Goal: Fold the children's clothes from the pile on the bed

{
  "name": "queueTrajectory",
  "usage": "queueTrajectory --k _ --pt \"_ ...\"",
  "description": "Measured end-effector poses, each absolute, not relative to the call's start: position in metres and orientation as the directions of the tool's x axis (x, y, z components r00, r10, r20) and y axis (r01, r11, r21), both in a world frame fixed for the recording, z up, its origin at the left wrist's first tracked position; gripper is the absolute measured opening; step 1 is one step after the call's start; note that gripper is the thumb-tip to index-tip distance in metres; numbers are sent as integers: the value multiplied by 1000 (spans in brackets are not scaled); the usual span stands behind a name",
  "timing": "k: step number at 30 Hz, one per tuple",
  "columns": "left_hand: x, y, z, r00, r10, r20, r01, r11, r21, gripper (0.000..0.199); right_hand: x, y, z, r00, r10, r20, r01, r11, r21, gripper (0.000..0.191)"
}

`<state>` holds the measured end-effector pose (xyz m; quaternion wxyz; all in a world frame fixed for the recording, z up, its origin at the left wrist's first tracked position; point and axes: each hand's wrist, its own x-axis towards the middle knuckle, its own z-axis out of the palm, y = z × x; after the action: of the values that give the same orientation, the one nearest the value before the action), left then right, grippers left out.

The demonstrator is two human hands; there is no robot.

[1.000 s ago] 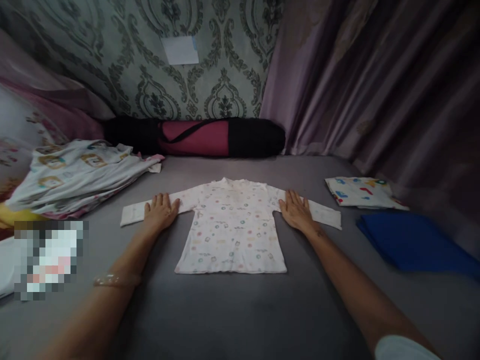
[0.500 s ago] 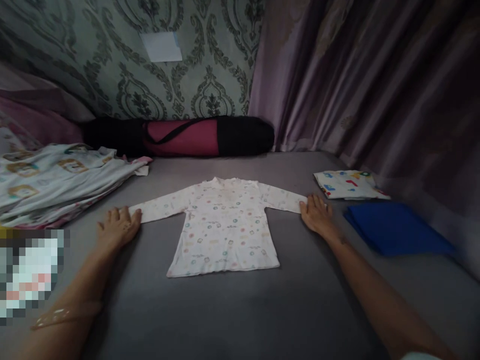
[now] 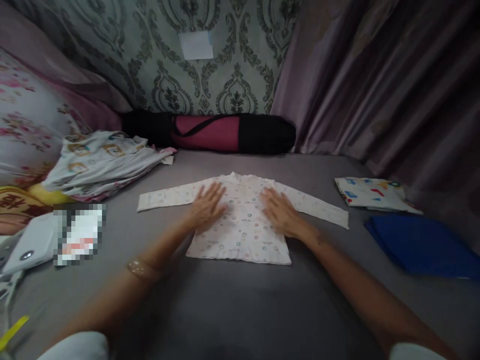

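A small white long-sleeved shirt [image 3: 242,225] with a fine coloured print lies flat on the grey sheet, its sleeves spread to both sides and its collar away from me. Over the left side of its body, near the armpit, is my left hand [image 3: 208,207], palm down with fingers spread. My right hand [image 3: 279,210] mirrors it over the shirt's right side, fingers extended too. Both hands are somewhat blurred by motion. Neither grips the cloth; whether the palms press on it I cannot tell exactly.
A heap of printed clothes [image 3: 101,160] lies at the left, beside a floral pillow [image 3: 26,120]. A white device [image 3: 33,242] with a cable sits nearer. At the right are a folded printed cloth [image 3: 375,194] and folded blue cloth [image 3: 423,245]. A black-and-red long bag [image 3: 210,132] lies along the wall.
Both hands have moved inward from the sleeve ends onto the shirt's body. The shirt stays spread flat. The view has turned a little to the left.
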<state>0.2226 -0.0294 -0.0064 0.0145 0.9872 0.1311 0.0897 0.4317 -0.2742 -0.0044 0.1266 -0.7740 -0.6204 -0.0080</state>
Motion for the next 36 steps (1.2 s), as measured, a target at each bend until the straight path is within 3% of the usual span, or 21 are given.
queueTrajectory --k 1,4,13,19,31,36 --pt "232 -42 -8 977 156 148 150 -987 50 65 421 -263 -5 150 978 142 975 -123 -184 54" --pt "244 -62 -17 993 60 99 54 -997 61 67 406 -244 -13 50 996 74 985 -37 -169 55" --pt "239 -57 -23 997 62 49 57 -994 95 66 408 -245 -8 70 997 16 982 -66 -176 55" --pt "211 -86 9 993 -6 118 -11 -999 38 70 385 -268 10 17 991 130 986 5 -169 56" --pt "198 -92 -23 999 39 -9 39 -999 7 66 374 -281 -12 -2 995 100 985 19 -170 53" --pt "182 -109 16 988 42 152 43 -999 -2 68 360 -293 12 17 993 114 974 10 -225 62"
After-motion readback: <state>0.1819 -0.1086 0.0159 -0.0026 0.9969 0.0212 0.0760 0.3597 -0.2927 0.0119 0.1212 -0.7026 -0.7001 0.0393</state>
